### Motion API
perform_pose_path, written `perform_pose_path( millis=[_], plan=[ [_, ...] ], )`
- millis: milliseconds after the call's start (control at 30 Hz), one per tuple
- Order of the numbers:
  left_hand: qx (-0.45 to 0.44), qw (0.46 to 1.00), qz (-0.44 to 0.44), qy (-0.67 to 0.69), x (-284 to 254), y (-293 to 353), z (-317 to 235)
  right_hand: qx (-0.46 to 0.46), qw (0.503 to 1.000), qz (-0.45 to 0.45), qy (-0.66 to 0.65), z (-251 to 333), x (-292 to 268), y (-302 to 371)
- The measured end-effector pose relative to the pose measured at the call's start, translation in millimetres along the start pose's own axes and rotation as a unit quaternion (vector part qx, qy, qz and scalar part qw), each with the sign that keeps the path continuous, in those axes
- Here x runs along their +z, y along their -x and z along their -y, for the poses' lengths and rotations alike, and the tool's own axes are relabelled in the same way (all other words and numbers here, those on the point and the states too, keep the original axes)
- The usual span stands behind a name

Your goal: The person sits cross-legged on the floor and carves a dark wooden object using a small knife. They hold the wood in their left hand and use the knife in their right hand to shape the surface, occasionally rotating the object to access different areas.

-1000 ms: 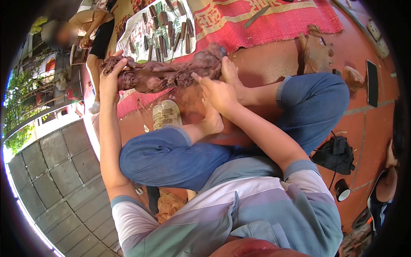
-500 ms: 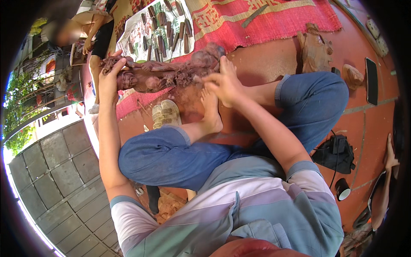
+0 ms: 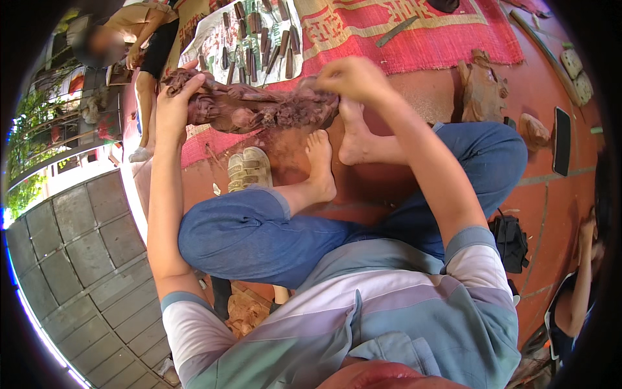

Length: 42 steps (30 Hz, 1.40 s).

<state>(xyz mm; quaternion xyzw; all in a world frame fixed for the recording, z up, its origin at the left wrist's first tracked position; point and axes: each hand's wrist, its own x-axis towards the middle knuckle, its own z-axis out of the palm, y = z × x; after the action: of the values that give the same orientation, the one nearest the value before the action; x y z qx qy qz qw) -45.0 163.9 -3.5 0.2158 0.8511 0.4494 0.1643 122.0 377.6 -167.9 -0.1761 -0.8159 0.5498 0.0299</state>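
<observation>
A long, dark reddish-brown wood carving (image 3: pixel 243 111) with knobbly figures lies crosswise in front of me. My left hand (image 3: pixel 175 104) is wrapped round its left end, thumb on top. At the other end, my right hand (image 3: pixel 355 79) is bent over the carving with its fingers drawn together. Motion blurs those fingertips, and whatever they pinch cannot be made out. My bare right foot (image 3: pixel 353 133) is against the carving's right end; my left foot (image 3: pixel 319 162) rests just below it.
Several carving tools (image 3: pixel 265 48) lie on a white cloth (image 3: pixel 210 39) over a red patterned mat (image 3: pixel 356 48). A loose blade (image 3: pixel 396 31) is on the mat. To the right are another wood carving (image 3: pixel 481 87), a wood chunk (image 3: pixel 533 131) and a phone (image 3: pixel 561 141). Other people sit at both sides.
My right hand has moved up and right, from the carving's lower middle to its far right end. My left hand keeps its hold on the left end.
</observation>
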Motion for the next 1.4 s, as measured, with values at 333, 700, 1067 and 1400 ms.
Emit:
perform_pose_path(
  millis=[333,700,1067,1400],
  plan=[
    [0.026,0.999,0.011,-0.026,-1,4,5,0.004,0.99,-0.141,0.001,-37,7,-2],
    [-0.001,1.0,0.018,0.024,-4,1,4,-0.066,0.977,-0.183,-0.084,-33,109,67],
    [0.035,0.999,0.014,-0.003,4,2,-8,-0.133,0.953,-0.256,0.09,-43,96,53],
    [0.019,0.999,0.023,-0.022,12,7,-11,-0.027,0.996,-0.01,0.084,-14,-1,21]
  ],
)
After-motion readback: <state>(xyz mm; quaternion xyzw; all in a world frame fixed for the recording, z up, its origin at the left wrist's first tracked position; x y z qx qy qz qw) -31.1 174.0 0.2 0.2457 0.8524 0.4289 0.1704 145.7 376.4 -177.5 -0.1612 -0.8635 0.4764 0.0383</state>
